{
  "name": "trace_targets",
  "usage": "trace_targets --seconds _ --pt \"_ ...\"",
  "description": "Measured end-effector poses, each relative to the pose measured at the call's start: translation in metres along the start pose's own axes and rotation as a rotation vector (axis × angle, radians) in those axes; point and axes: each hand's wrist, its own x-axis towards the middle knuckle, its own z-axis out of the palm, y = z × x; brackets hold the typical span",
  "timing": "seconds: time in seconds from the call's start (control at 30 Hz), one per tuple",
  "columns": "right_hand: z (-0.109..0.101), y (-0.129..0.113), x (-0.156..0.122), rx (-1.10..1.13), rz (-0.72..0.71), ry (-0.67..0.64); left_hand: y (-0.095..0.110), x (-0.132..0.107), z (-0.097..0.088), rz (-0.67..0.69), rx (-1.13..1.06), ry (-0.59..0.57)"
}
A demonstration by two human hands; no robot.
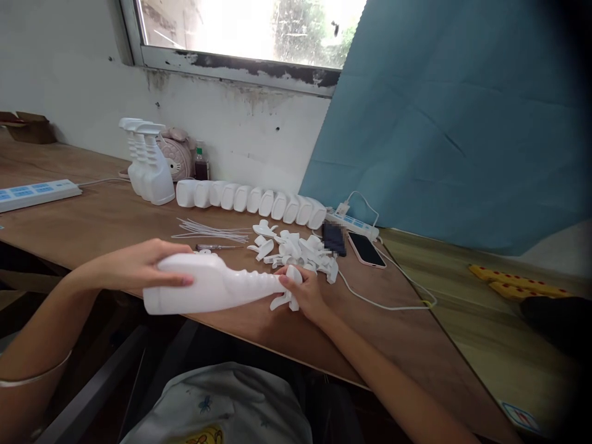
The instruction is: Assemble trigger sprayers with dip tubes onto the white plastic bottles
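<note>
A white plastic spray bottle [203, 287] lies sideways in the air above the table's front edge, its ribbed neck pointing right. Around its base end wraps my left hand [155, 262], thumb on the near side. At the neck's mouth my right hand [308, 293] grips a white trigger spray head [291, 296]; whether the head is joined to the neck I cannot tell. Just beyond my right hand lies a pile of loose white trigger heads [296, 246]. Thin white tubes [208, 230] and a screwdriver [219, 247] lie behind the bottle.
A row of white bottles [254, 200] lies along the wall. Bottles with spray heads [150, 163] stand at the back left beside a pink bag [176, 154]. Phones [366, 250], a power strip [356, 225] and a white cable [393, 307] are on the right; another strip [39, 194] lies left.
</note>
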Motion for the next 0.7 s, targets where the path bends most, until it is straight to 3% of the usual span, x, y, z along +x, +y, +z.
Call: trace_targets --seconds 0.13,0.23,0.37,0.47,0.57,0.7 --pt "0.024 -0.018 -0.023 -0.109 -0.221 -0.045 0.03 -0.011 0.021 0.105 0.035 -0.244" --pt "0.049 -0.031 -0.039 -0.191 -0.584 -0.15 0.058 -0.019 0.043 0.154 -0.037 -0.276" --pt "0.067 -0.052 -0.046 -0.212 -0.776 -0.165 0.078 -0.02 0.059 0.285 -0.221 -0.324" --pt "0.066 -0.07 -0.042 -0.324 -0.852 -0.181 0.079 -0.017 0.062 0.35 -0.252 -0.218" --pt "0.061 -0.08 -0.037 -0.427 -0.892 -0.171 0.074 -0.014 0.062 0.4 -0.221 -0.035" --pt "0.054 -0.072 -0.032 -0.399 -0.782 -0.029 0.054 -0.012 0.047 0.242 -0.261 0.32"
